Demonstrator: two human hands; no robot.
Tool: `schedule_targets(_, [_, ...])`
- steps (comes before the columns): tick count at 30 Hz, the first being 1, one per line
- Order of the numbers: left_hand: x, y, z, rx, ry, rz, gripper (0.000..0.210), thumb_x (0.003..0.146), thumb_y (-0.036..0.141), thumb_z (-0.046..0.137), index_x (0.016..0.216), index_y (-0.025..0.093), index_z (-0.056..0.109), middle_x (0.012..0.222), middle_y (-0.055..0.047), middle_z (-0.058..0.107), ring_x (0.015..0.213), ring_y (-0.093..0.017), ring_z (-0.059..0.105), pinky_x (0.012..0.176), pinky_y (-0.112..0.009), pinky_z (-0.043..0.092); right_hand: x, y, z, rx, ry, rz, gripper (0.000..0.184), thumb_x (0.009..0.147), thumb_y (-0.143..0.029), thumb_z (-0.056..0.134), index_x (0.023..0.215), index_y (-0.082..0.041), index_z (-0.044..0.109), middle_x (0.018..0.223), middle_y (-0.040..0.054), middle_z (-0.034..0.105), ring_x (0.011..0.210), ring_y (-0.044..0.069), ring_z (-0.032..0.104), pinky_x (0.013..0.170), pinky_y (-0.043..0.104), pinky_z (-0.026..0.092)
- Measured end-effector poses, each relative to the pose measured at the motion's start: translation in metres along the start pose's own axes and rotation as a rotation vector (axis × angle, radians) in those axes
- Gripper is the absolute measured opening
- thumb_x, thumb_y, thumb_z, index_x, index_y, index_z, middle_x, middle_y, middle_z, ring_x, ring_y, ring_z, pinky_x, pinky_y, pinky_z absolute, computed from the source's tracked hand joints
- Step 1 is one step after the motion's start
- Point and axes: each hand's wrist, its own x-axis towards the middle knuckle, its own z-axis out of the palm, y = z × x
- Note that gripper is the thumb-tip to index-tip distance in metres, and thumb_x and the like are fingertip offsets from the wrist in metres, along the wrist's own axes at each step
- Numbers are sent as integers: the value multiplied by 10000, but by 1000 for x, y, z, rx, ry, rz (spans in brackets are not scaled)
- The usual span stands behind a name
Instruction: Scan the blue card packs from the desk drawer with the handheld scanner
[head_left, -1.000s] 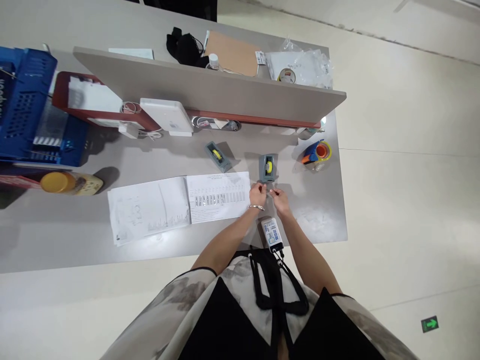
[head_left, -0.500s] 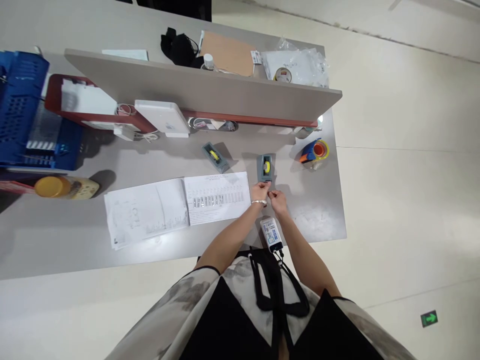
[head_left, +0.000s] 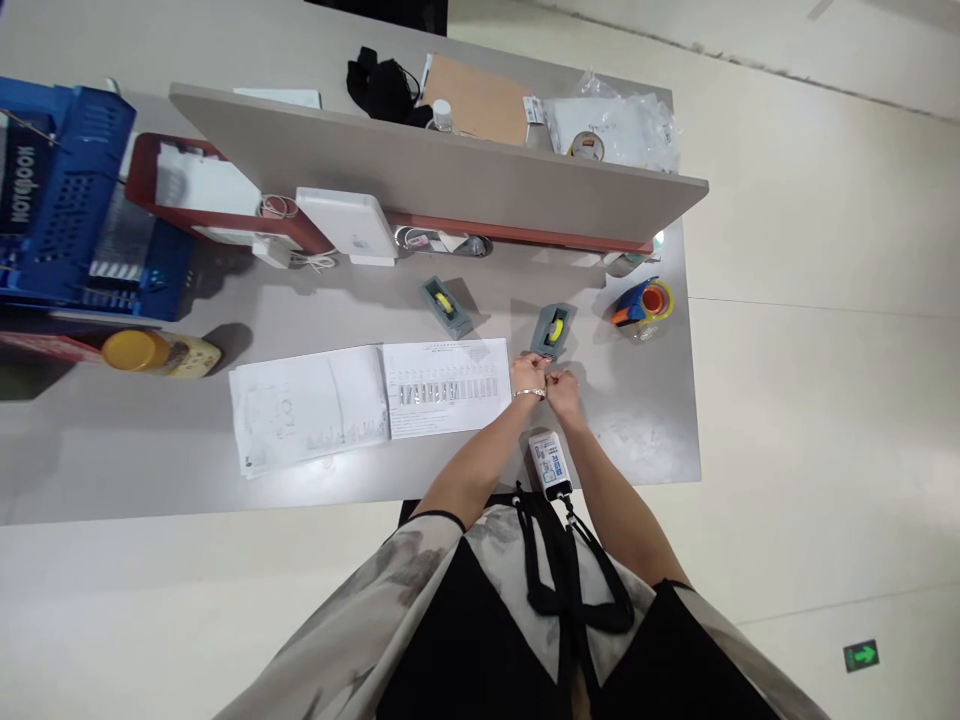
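Compared with half a second ago, now turned: the grey tape dispenser (head_left: 553,331), which was standing nearly straight away from the body, now leaning with its far end to the right. Both hands drawn closer together than before, meeting just at its near end.

Sitting on the grey table (head_left: 645,420), directly beyond the hands, between the printed sheet (head_left: 448,386) on the left and the colourful tape holder (head_left: 642,305) on the right. Touching or almost touching the near end of the dispenser with the left hand (head_left: 529,372); too small to tell which. Resting just beside it, the right hand (head_left: 562,388), fingertips pressed against those of the left hand. Both hands curled with fingers drawn together, pinching something very small between them; too tiny to tell what it is, perhaps the end of the tape.

Long axis of the dispenser running diagonally, from near-left to far-right, with the yellow roll showing in the middle and the near end pointing toward the hands. Lying further left, well apart, a second grey dispenser (head_left: 446,305), tilted the opposite way. Hanging below the wrists, a white badge (head_left: 550,465) on a black strap.
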Motion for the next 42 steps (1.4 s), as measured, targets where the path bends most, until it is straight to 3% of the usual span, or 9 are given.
schedule_targets(4, [-11, -13, -6, 17, -2, 17, 297, 896, 84, 725, 638, 197, 630, 1023, -88, 805, 1119, -217, 697, 1135, -430, 510, -11, -2, 3, -30, -13, -2, 128, 898, -119, 677, 770, -120, 671, 957, 63, 655, 1102, 201, 596, 1112, 448, 456])
schedule_targets(8, [-25, -35, -25, 12, 27, -31, 223, 894, 117, 742, 685, 171, 685, 928, -65, 811, 961, -190, 741, 1031, -406, 583, -36, 1, 16, 46, -94, -19, 126, 890, -88, 635, 774, -134, 657, 885, 39, 641, 961, 164, 599, 1063, 398, 475])
schedule_targets(11, [-26, -52, -62, 5, 58, -60, 212, 850, 113, 731, 654, 194, 727, 851, -51, 823, 873, -196, 759, 922, -333, 606, -57, -9, 40, 148, -206, -32, 82, 895, -107, 642, 820, -141, 642, 821, 5, 636, 825, 130, 595, 959, 336, 507])
schedule_targets(15, [-21, -67, -128, 51, 110, -63, 200, 771, 105, 736, 602, 211, 725, 783, -28, 814, 827, -198, 752, 842, -294, 588, -82, -38, 86, 247, -334, 17, 73, 953, -114, 592, 889, -140, 614, 719, -37, 589, 692, 105, 574, 784, 267, 507])
schedule_targets(18, [-19, -72, -166, 116, 135, -42, 217, 736, 91, 729, 565, 220, 698, 733, -13, 787, 789, -195, 717, 833, -295, 565, -95, -57, 116, 272, -341, 19, 62, 967, -109, 581, 921, -139, 609, 770, -26, 620, 722, 106, 589, 803, 271, 513])
schedule_targets(20, [-21, -74, -180, 158, 153, -36, 225, 739, 96, 718, 562, 227, 673, 709, -2, 765, 777, -193, 693, 836, -297, 552, -102, -64, 127, 266, -318, -15, 57, 952, -102, 593, 915, -140, 615, 836, 0, 658, 797, 123, 613, 881, 301, 515])
schedule_targets(23, [-27, -80, -188, 202, 172, -49, 229, 763, 110, 692, 575, 228, 635, 712, -5, 754, 782, -192, 682, 853, -300, 544, -109, -66, 132, 254, -293, -86, 98, 933, -98, 573, 961, -146, 655, 964, 46, 712, 911, 161, 650, 965, 330, 506])
schedule_targets(29, [-36, -91, -181, 253, 162, -66, 220, 804, 146, 665, 619, 238, 592, 729, -12, 745, 792, -192, 679, 862, -307, 538, -120, -57, 132, 194, -280, -167, 334, 942, -81, 486, 1148, -148, 741, 1226, 111, 725, 1161, 219, 649, 1101, 364, 468])
schedule_targets(42, [-36, -93, -171, 299, 149, -59, 203, 874, 184, 657, 679, 239, 641, 814, -38, 791, 839, -207, 721, 821, -305, 537, -123, -56, 127, 166, -236, -165, 389, 965, -76, 483, 1253, -141, 737, 1282, 109, 710, 1244, 214, 611, 1144, 331, 419])
